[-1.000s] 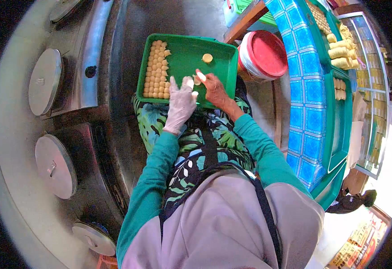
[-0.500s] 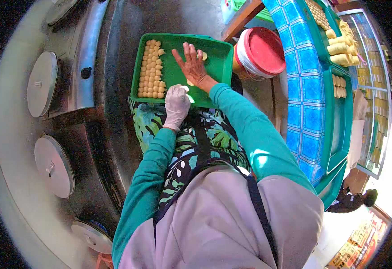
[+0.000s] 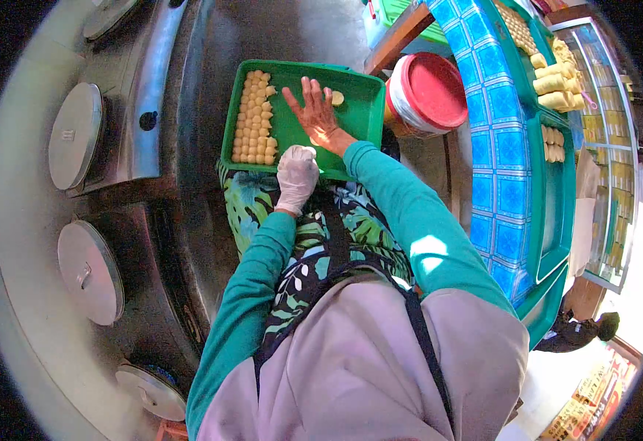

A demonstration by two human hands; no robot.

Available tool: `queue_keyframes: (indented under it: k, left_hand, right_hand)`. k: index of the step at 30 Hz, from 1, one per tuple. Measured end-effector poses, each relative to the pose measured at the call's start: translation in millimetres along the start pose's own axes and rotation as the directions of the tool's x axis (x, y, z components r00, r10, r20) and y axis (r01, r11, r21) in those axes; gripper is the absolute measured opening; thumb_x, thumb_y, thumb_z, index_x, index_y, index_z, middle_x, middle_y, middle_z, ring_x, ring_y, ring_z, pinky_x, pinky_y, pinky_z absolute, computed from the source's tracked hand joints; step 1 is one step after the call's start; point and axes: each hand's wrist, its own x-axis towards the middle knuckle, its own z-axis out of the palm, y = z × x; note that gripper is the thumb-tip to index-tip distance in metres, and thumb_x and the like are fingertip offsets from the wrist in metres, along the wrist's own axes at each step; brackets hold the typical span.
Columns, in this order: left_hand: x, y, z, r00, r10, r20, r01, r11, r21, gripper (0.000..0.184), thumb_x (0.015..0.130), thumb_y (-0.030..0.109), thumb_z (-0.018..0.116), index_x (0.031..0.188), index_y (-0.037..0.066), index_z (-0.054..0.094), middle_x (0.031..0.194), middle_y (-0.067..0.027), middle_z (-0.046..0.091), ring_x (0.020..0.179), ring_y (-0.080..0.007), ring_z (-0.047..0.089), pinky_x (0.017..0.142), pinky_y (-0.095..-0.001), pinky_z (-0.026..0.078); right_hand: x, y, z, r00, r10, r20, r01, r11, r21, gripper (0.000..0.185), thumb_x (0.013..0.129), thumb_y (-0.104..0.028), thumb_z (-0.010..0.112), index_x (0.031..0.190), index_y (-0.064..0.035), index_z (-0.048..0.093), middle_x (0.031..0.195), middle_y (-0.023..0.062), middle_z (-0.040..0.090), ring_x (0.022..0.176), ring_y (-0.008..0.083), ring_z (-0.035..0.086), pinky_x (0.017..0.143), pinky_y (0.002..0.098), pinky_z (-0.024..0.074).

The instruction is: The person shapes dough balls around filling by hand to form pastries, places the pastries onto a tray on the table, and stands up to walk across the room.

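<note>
A green tray [image 3: 365,81] rests on my lap. Rows of small pale dough balls [image 3: 250,128] fill its left side, some with pointed tips at the right edge of the rows. A round pale dough piece [image 3: 337,98] lies near the tray's upper right. My right hand [image 3: 317,114], bare, is spread with fingers apart over the middle of the tray, palm down. My left hand [image 3: 297,173], in a clear glove, is closed at the tray's near edge; what it holds is mostly hidden, with a bit of something pale at its top.
Right of the tray stands a bucket with a red lid [image 3: 439,88]. Beyond it is a table with a blue checked cloth [image 3: 499,191], holding green trays and yellow dough rolls [image 3: 554,84]. Round metal lids [image 3: 76,136] sit on the dark stove at left.
My right hand has moved left and forward from a pinch near the tray's middle and opened flat. My left hand has drawn back slightly and closed.
</note>
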Motion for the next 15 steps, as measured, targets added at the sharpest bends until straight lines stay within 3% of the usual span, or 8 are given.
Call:
queue_keyframes:
  k: [3, 6, 8, 10, 12, 13, 15]
  left_hand:
    - [-1.7, -3.7, 2.8, 0.999, -0.006, -0.031, 0.005, 1.0, -0.02, 0.012, 0.068, 0.006, 0.058, 0.08, 0.008, 0.058, 0.08, -0.0112, 0.058, 0.082, -0.0297, 0.059, 0.073, -0.0412, 0.048]
    - [-4.8, 0.8, 0.5, 0.999, -0.03, 0.012, 0.03, 1.0, 0.001, 0.012, 0.069, 0.006, 0.057, 0.08, 0.008, 0.058, 0.08, -0.0112, 0.058, 0.082, -0.0296, 0.059, 0.073, -0.0416, 0.048]
    - [-0.5, 0.3, -1.8, 1.0, 0.011, -0.015, -0.011, 1.0, -0.022, 0.01, 0.07, 0.006, 0.057, 0.08, 0.008, 0.058, 0.08, -0.011, 0.058, 0.082, -0.0296, 0.059, 0.073, -0.0414, 0.048]
    - [-1.3, -1.7, -1.8, 0.999, 0.028, -0.027, -0.029, 0.999, -0.021, 0.009, 0.07, 0.006, 0.056, 0.079, 0.008, 0.057, 0.079, -0.0107, 0.058, 0.08, -0.0294, 0.058, 0.072, -0.0408, 0.048]
    - [-1.4, -0.2, 0.6, 1.0, -0.014, -0.022, 0.014, 1.0, 0.006, 0.008, 0.07, 0.005, 0.056, 0.077, 0.007, 0.057, 0.078, -0.0107, 0.058, 0.079, -0.0293, 0.058, 0.072, -0.0403, 0.048]
    - [-0.3, 2.6, -2.9, 1.0, 0.015, -0.015, -0.014, 0.998, 0.059, 0.007, 0.07, 0.004, 0.056, 0.076, 0.007, 0.056, 0.076, -0.0113, 0.058, 0.078, -0.0291, 0.058, 0.072, -0.0402, 0.048]
    - [-0.6, 1.9, -3.9, 1.0, -0.002, 0.005, 0.002, 0.999, 0.043, 0.009, 0.07, 0.003, 0.055, 0.078, 0.008, 0.057, 0.078, -0.0114, 0.058, 0.079, -0.0302, 0.058, 0.073, -0.0409, 0.048]
  right_hand:
    - [-0.2, -9.6, -1.0, 1.0, -0.007, 0.019, 0.009, 0.995, -0.095, 0.065, 0.085, -0.014, 0.047, 0.147, -0.0161, 0.025, 0.139, 0.0277, 0.036, 0.125, 0.0416, 0.038, 0.097, 0.0566, 0.0326]
    - [-8.9, -16.1, -2.5, 0.989, 0.149, -0.002, -0.149, 0.989, 0.013, 0.066, 0.085, -0.014, 0.047, 0.147, -0.0161, 0.024, 0.138, 0.028, 0.036, 0.125, 0.0415, 0.038, 0.097, 0.057, 0.0326]
    - [-3.4, -8.0, -1.4, 0.998, 0.054, 0.016, -0.055, 0.997, 0.046, 0.068, 0.084, -0.013, 0.048, 0.147, -0.0161, 0.023, 0.139, 0.0285, 0.035, 0.125, 0.0414, 0.038, 0.097, 0.0577, 0.0318]
    - [-0.3, -11.2, -4.9, 0.998, 0.064, 0.006, -0.064, 0.993, 0.1, 0.069, 0.083, -0.012, 0.049, 0.147, -0.0163, 0.023, 0.14, 0.0289, 0.033, 0.125, 0.041, 0.037, 0.097, 0.0584, 0.0311]
    - [-2.1, -17.9, -4.2, 0.996, 0.085, 0.016, -0.084, 0.994, -0.065, 0.071, 0.083, -0.011, 0.049, 0.148, -0.0165, 0.023, 0.14, 0.029, 0.032, 0.125, 0.0408, 0.037, 0.097, 0.0583, 0.0307]
    - [-7.3, -20.8, -4.5, 0.999, 0.022, 0.047, -0.025, 0.997, 0.071, 0.07, 0.083, -0.011, 0.049, 0.148, -0.0164, 0.022, 0.139, 0.0288, 0.036, 0.124, 0.0413, 0.039, 0.098, 0.0583, 0.0306]
    - [-1.7, -26.1, -5.6, 1.0, 0.027, 0.004, -0.028, 0.999, 0.041, 0.07, 0.083, -0.011, 0.049, 0.148, -0.016, 0.022, 0.138, 0.0288, 0.036, 0.124, 0.0415, 0.039, 0.098, 0.0579, 0.0304]
